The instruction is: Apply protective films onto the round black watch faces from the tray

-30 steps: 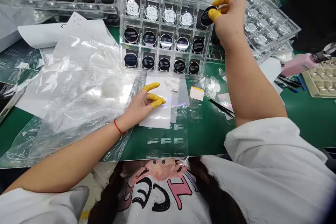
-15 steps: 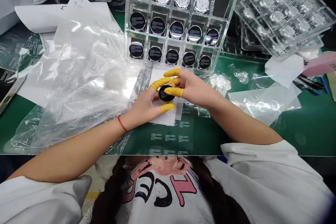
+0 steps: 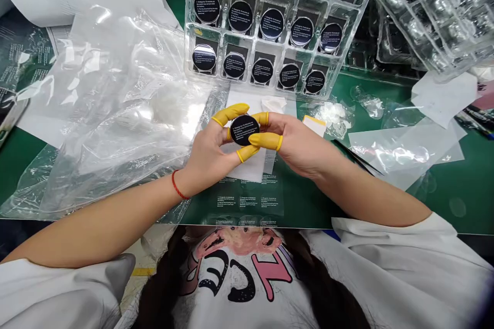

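A round black watch face (image 3: 244, 129) with white printed lines is held above the bench between both hands. My left hand (image 3: 210, 151), in yellow finger cots, grips it from the left, with one finger along the top and the thumb below. On its right edge my right hand (image 3: 289, 144), also in yellow finger cots, pinches it with thumb and fingers. Underneath lie a white sheet (image 3: 235, 164) and a clear film (image 3: 250, 200) printed with small text labels. Just behind stands a clear compartment tray (image 3: 247, 38) holding several similar round watch cases.
Crumpled clear plastic bags (image 3: 116, 103) spread over the left side. Tweezers (image 3: 358, 157) lie by my right forearm, near a small pile of clear film scraps (image 3: 334, 115). More trays (image 3: 436, 10) are stacked at the back right, with transparent sheets (image 3: 409, 154) in front of them.
My right hand has closed in on the watch face and now grips its right edge. The printed front shows more fully. The view has shifted, so the tray appears larger and higher.
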`<state>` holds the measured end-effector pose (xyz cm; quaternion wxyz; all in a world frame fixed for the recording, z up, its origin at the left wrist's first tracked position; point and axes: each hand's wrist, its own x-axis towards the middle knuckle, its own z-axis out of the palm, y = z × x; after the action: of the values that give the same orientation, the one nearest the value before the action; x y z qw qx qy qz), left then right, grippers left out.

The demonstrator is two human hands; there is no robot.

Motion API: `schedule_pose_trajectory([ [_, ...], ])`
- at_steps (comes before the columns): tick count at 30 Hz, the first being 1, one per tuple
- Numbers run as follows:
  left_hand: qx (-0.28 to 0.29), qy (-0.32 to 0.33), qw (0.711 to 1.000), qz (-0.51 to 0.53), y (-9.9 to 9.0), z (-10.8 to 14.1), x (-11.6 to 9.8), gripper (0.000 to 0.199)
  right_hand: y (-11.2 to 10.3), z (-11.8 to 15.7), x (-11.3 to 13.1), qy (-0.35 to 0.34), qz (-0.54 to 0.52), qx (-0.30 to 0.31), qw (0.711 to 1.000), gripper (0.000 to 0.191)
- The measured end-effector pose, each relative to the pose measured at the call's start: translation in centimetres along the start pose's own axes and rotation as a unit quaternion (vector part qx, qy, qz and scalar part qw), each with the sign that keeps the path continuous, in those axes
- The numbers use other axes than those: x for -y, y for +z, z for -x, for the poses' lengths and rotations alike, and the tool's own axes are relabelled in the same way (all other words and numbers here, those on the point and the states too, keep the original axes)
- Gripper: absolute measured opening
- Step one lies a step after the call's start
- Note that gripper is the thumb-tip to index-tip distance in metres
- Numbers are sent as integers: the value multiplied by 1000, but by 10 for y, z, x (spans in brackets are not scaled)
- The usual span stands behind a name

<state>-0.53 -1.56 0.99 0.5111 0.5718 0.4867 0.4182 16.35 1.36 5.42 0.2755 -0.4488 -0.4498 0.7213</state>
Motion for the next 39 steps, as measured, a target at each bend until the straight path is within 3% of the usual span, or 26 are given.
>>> schedule_pose_trajectory([
  [9,-15,-23,1000,-9,3,2,-6,69,2,-2,-4,12,-26,-24,999,11],
  [16,-19,-3,1000,-23,6,4,-8,63,5,-2,-5,18,-37,-65,997,11],
  [34,8,23,998,-60,7,6,-4,62,5,-6,-9,16,-8,-83,996,16],
  [39,17,-13,1000,1,5,2,-7,63,-1,-7,-4,3,-2,-73,997,27],
])
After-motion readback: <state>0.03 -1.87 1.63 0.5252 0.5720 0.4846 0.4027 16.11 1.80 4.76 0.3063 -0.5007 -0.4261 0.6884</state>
